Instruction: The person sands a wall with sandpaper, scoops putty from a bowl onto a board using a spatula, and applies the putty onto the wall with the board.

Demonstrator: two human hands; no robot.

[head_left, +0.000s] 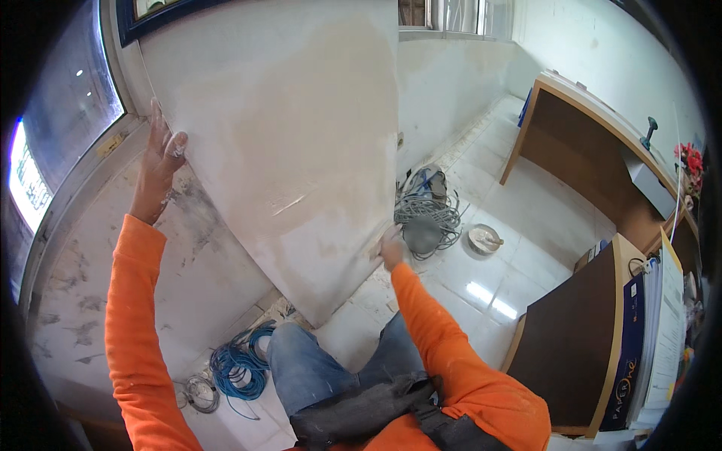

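A wall section (316, 128) stands in front of me, its white and beige filler patchy and smeared. Against its left edge lies my left hand (162, 161), fingers stretched upward and marked with white powder; it holds nothing. Low on the right edge of the same wall is my right hand (392, 248). Its fingers are closed and pressed to the surface, and a thin pale piece seems to be under them, too small to make out. A short raised streak (289, 204) shows on the wall between my hands.
Beyond my right hand, a grey cable coil (451, 218) and a bowl with a tool in it (485, 239) sit on the tiled floor. Blue cable (239, 368) lies by my knee. A brown desk (587, 143) and cabinet (564, 338) stand right, a window (68, 90) left.
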